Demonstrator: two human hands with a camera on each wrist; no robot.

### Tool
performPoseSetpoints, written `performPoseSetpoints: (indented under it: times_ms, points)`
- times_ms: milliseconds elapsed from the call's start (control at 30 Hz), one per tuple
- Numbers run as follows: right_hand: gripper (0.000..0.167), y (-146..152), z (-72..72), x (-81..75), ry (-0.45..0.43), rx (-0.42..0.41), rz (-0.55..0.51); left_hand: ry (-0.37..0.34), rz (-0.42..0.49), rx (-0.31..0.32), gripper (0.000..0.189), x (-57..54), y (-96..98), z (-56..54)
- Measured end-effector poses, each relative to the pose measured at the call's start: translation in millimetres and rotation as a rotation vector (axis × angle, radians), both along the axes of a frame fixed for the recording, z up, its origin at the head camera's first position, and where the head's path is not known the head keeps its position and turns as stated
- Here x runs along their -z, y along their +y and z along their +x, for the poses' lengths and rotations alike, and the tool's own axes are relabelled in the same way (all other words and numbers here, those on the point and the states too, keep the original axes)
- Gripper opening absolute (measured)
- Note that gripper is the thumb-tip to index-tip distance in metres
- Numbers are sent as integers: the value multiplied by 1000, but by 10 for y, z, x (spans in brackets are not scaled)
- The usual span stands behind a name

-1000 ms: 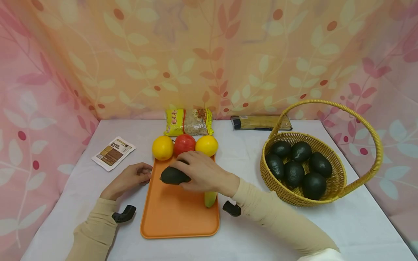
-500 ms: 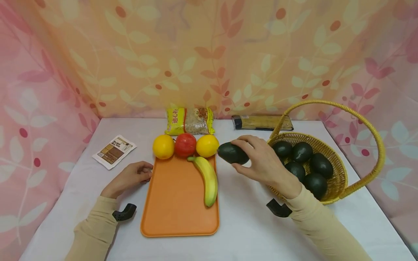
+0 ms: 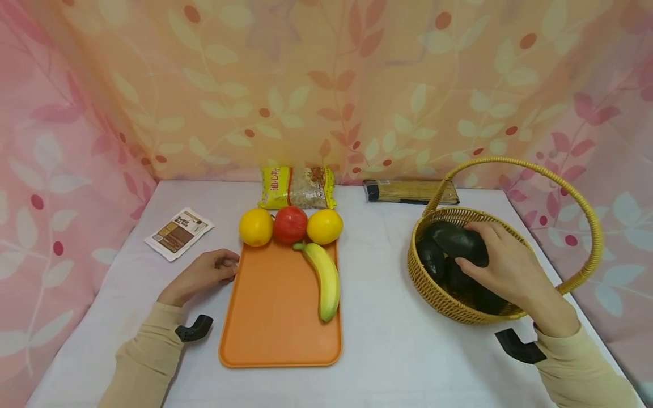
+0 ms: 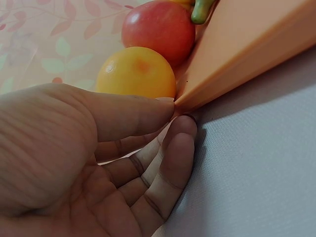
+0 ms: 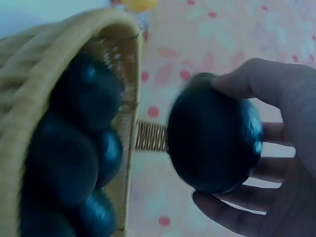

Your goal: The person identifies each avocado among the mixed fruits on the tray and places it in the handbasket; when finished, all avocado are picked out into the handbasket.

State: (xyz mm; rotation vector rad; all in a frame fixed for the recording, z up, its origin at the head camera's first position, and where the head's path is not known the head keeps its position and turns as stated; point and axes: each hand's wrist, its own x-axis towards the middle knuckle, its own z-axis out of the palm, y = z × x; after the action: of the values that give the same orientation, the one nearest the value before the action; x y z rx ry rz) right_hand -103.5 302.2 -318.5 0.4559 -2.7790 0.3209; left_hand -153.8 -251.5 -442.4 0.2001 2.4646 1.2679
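Observation:
My right hand grips a dark green avocado over the yellow wicker basket. Below it, several more avocados lie in the basket, partly hidden by the hand in the head view. The right wrist view shows thumb and fingers around the held avocado, apart from those in the basket. At the left edge of the orange tray, my left hand pinches the rim between thumb and fingertips. A banana lies along the tray's right side.
Across the tray's far end sit a yellow round fruit, a red tomato-like fruit and a yellow lemon. Behind them is a pasta bag. A white-brown packet lies left, a long wrapped bundle at the back. The basket handle arches up.
My right hand has carried the avocado rightward from above the tray to over the basket, uncovering the banana. The left hand has stayed at the tray's edge.

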Motion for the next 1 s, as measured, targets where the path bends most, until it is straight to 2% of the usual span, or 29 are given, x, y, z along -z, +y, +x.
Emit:
performPoseSetpoints:
  times_ms: [167, 400, 700, 1000]
  points:
    - [61, 160, 76, 60, -45, -15, 97, -12, 8, -8, 38, -38, 16, 24]
    - [55, 153, 112, 121, -94, -84, 175, -21, 6, -11, 37, -19, -8, 18]
    - [53, 64, 104, 198, -216, -118, 222, -24, 2, -8, 37, -18, -5, 10]
    - [51, 44, 108, 203, -278, -131, 217, -23, 19, -4, 38, -11, 12, 12]
